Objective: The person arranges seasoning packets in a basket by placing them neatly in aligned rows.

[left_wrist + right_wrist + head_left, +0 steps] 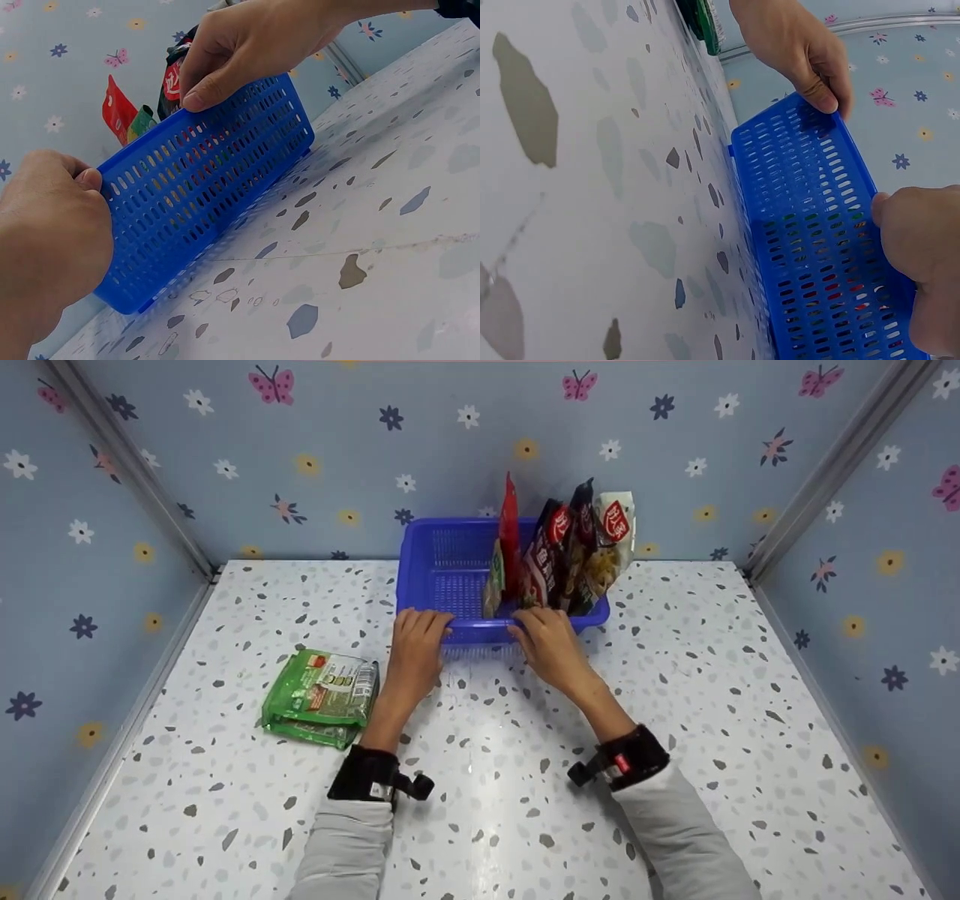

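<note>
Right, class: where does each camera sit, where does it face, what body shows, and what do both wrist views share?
Head: on the head, facing forward and down at the blue basket; left hand, right hand, grey sleeves.
Left wrist: worn there, facing the basket's near side; left hand at left, right hand at top.
Right wrist: worn there, facing that side too; right hand at right, left hand at top.
Shared: both wrist views show that side and both hands.

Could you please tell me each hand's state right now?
Left hand: holding the blue basket by its near rim, at the left corner.
Right hand: holding the same rim, farther right.
</note>
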A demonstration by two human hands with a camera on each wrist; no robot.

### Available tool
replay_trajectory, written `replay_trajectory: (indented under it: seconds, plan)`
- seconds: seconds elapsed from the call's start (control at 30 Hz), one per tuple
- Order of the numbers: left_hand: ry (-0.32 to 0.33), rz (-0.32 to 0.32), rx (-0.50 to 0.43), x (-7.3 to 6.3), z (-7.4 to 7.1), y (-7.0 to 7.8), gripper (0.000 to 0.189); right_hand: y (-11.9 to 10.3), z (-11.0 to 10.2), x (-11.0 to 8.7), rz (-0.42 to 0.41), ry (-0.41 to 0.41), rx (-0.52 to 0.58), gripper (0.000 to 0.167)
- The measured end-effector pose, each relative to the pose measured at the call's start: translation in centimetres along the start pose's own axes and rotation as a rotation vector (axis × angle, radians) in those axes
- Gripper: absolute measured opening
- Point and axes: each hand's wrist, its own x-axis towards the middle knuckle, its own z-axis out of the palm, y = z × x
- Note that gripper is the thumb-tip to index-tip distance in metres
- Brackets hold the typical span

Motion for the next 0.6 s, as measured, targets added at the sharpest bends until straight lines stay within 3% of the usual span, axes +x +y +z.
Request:
replay_trajectory:
  seconds: [0.33,0.6]
  plan:
    - [-0.002,0.005,-0.015,0.2,-0.3,-0.1,0.026,0.0,0.1,0.2,0.008,0.022,0.008,0.029]
    - [-0.080,0.011,-0.084,-0.2,-1.7,-0.1,0.040,0.1,0.1,-0.1,0.017,0.010,0.020,0.031]
